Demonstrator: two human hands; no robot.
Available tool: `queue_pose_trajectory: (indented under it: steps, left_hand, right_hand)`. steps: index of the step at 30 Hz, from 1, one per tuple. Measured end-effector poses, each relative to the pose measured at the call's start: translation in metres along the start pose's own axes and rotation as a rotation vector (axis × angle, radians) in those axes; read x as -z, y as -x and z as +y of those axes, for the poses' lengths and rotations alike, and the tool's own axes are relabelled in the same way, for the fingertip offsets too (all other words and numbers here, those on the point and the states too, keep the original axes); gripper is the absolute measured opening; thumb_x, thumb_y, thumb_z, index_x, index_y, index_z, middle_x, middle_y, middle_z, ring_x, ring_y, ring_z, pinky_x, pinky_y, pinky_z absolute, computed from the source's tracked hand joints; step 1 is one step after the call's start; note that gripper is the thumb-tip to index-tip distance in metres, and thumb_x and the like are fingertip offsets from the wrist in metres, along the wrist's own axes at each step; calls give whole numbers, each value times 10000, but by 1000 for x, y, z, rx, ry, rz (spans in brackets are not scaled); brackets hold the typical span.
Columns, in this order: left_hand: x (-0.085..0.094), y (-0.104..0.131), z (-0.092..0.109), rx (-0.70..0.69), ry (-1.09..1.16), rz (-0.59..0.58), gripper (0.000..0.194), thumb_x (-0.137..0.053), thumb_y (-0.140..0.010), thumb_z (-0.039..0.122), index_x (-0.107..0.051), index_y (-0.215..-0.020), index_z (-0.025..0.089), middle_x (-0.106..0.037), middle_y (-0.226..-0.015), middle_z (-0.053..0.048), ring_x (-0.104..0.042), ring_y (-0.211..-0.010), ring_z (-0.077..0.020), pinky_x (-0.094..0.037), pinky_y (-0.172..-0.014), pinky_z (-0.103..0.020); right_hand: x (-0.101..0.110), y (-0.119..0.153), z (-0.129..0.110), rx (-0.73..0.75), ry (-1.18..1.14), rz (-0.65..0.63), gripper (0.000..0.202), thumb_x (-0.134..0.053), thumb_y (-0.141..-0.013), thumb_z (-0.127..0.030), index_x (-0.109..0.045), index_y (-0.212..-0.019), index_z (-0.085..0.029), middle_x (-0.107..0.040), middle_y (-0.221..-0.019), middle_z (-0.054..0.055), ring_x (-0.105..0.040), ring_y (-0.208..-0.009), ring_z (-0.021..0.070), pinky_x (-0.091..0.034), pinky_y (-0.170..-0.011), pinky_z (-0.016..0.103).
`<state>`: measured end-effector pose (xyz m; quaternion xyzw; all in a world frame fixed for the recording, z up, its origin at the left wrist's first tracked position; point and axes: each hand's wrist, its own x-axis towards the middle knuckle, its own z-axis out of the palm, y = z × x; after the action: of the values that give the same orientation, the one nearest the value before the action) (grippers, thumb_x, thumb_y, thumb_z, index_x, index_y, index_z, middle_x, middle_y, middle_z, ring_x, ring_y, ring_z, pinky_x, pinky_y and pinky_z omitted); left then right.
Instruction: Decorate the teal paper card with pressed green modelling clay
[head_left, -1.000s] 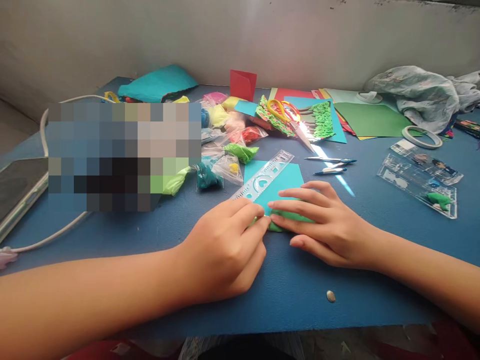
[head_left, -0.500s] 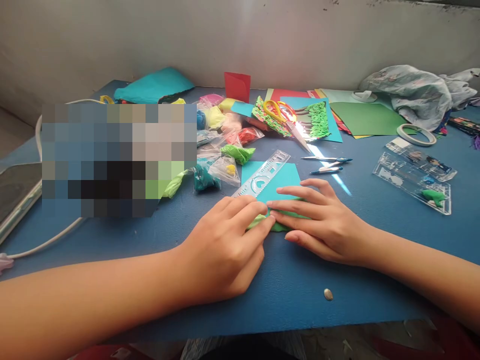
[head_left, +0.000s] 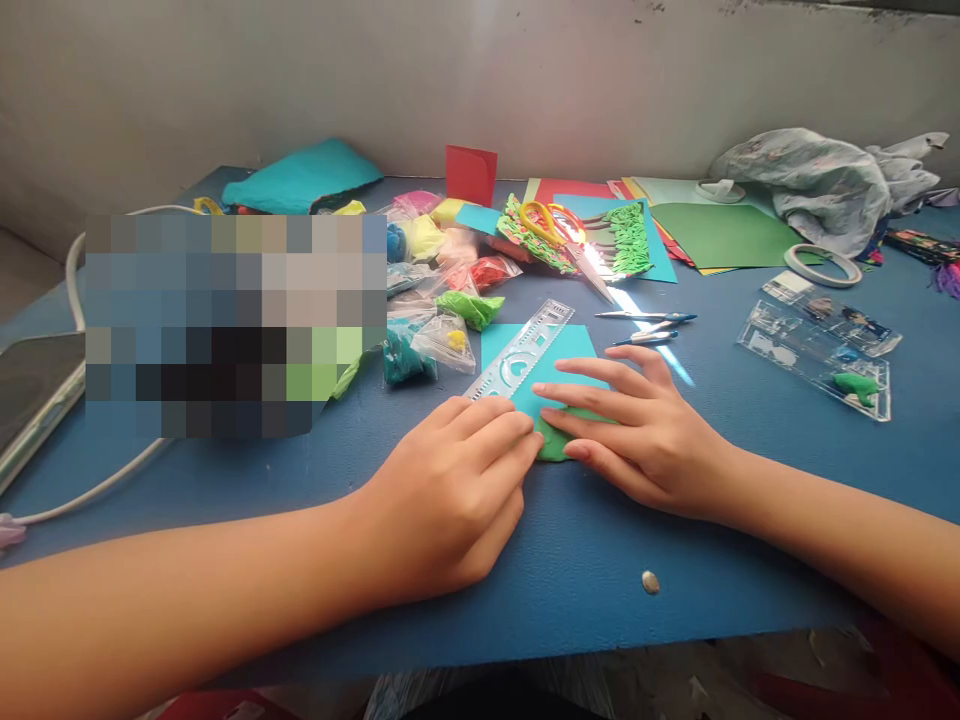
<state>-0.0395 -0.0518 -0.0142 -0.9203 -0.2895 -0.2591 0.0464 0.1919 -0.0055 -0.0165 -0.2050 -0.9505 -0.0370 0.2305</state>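
A clear plastic ruler (head_left: pixel 517 350) with cut-out shapes lies aslant over a light-blue card (head_left: pixel 574 345). My left hand (head_left: pixel 457 490) is closed over the ruler's lower end, hiding it and the card's left corner. Green modelling clay (head_left: pixel 555 440) is spread along the near edge of the card, between my hands. My right hand (head_left: pixel 637 430) rests over the card's right side with fingers spread, touching the clay and holding nothing. Its fingers cover part of the green layer.
Beyond the card lie bagged clay (head_left: pixel 470 308), scissors (head_left: pixel 577 245), pens (head_left: pixel 645 318) and a clay-decorated card (head_left: pixel 634 240). To the right are a tape roll (head_left: pixel 823 265) and a clear plastic case (head_left: pixel 817 360). A small metallic disc (head_left: pixel 650 582) sits near the table's front edge (head_left: pixel 570 640).
My left hand has shifted slightly, and the light-green clay beside its fingers is now hidden. My right fingers have lifted and spread a little, exposing more green clay. The view has shifted slightly.
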Motion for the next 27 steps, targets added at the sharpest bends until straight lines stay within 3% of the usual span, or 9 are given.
queue_pose_trajectory:
  steps: [10,16,22,27]
  left_hand:
    - [0,1,0,-3,30,-1,277,-452,-910,81,-684,-1043,9,-694,-958,-150,-634,-913,-265,-537,-791,-399]
    - [0,0,1,26,37,1,293,-423,-929,104,-673,-1061,22,-689,-998,-169,-634,-953,-262,-518,-827,-394]
    - [0,-2,-1,-8,101,-220,433,-337,-1002,230,-492,-1361,43,-521,-1426,-181,-503,-1307,-281,-403,-1045,-449]
    - [-2,-4,-2,15,69,-292,468,-295,-1026,300,-466,-1387,57,-491,-1454,-171,-473,-1341,-285,-345,-1081,-462]
  right_hand:
    - [-1,-1,-1,-49,-6,73,297,-428,-959,-105,-714,-988,-180,-746,-1107,48,-623,-1143,241,-350,-1003,457]
    - [0,-2,0,-139,30,149,345,-414,-964,-140,-752,-933,-201,-664,-1277,83,-595,-1190,246,-394,-973,452]
    - [0,-1,2,-199,55,155,384,-405,-954,-143,-773,-888,-231,-706,-1205,51,-625,-1126,232,-413,-961,453]
    - [1,-2,4,-176,57,156,400,-415,-947,-144,-775,-798,-237,-734,-1140,39,-640,-1057,225,-414,-940,454]
